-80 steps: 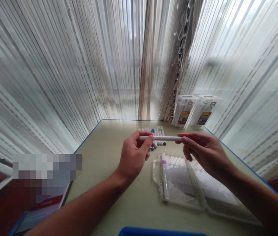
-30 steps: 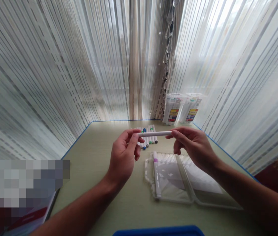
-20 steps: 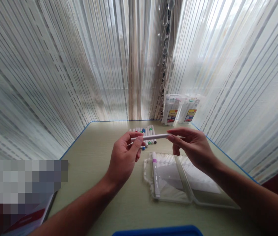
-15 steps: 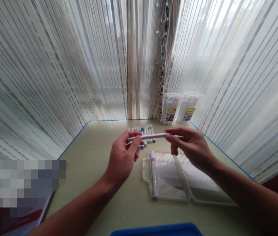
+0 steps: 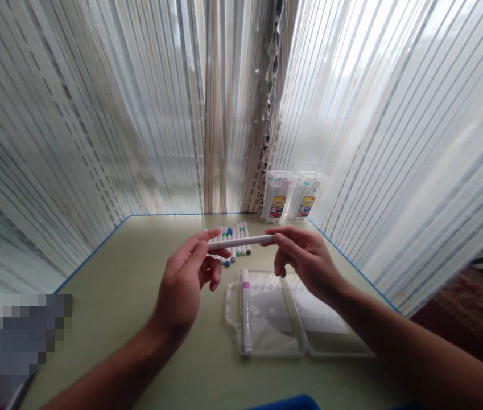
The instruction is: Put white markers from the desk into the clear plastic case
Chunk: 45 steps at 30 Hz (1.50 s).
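A white marker point(image 5: 241, 242) is held level above the table, pinched at both ends. My left hand point(image 5: 184, 279) grips its left end between thumb and fingers. The fingers of my right hand point(image 5: 303, 253) close on the right end, where a little green shows. Behind and below lies a row of several white markers point(image 5: 236, 236) with coloured bands and tips, partly hidden by my left hand. Nearer me an open clear plastic case point(image 5: 301, 347) lies flat, and one marker with a purple band point(image 5: 246, 313) rests along the left side of it.
Two clear boxes with yellow labels, a left one point(image 5: 276, 196) and a right one point(image 5: 305, 196), stand at the table's back right. Striped string curtains point(image 5: 160, 114) hang behind the light green table point(image 5: 108, 285). A blue object point(image 5: 292, 403) shows at the bottom edge.
The view has shifted, so the table things appear further left. Both hands still hold the marker; its right end now shows green, and my left fingers are more spread.
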Tool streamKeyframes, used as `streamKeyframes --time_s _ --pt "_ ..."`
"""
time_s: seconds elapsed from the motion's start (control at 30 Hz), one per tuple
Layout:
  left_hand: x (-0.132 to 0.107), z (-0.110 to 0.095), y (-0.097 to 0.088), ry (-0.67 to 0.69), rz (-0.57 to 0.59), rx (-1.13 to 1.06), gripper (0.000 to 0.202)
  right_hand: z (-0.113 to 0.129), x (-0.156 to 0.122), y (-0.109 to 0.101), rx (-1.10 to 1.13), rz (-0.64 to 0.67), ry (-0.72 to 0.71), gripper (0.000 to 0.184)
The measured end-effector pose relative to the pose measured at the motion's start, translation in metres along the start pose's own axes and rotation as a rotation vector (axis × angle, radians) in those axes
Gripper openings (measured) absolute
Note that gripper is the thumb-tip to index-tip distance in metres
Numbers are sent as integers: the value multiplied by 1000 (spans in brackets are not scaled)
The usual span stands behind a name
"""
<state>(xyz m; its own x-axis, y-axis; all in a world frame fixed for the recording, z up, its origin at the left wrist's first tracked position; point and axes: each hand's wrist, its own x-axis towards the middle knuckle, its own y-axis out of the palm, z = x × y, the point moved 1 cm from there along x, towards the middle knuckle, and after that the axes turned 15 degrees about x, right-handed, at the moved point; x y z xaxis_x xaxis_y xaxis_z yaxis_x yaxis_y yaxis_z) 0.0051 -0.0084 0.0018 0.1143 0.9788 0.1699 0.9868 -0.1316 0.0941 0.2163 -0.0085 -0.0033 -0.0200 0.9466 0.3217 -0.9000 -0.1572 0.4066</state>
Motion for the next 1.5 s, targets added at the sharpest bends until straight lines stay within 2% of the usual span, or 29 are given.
streamKeyframes --time_s 0.13,0.3,0.43,0.6,0.93,1.5 --pt "0 -4 0 3 -12 -31 35 -2 2 -2 3 -3 16 22" --pt "2 -4 0 25 -32 -11 26 0 2 -4 -13 -71 -2 21" --pt "3 -3 0 54 -67 59 29 1 2 -3 -1 -112 -6 21" --pt "0 -6 2 93 -49 95 36 2 4 -3 6 -152 13 22" --pt "1 -2 0 78 -48 122 37 3 3 -5 5 -120 -7 19" --pt "7 2 -2 43 -61 22 24 1 2 -4 -24 -74 -18 22"
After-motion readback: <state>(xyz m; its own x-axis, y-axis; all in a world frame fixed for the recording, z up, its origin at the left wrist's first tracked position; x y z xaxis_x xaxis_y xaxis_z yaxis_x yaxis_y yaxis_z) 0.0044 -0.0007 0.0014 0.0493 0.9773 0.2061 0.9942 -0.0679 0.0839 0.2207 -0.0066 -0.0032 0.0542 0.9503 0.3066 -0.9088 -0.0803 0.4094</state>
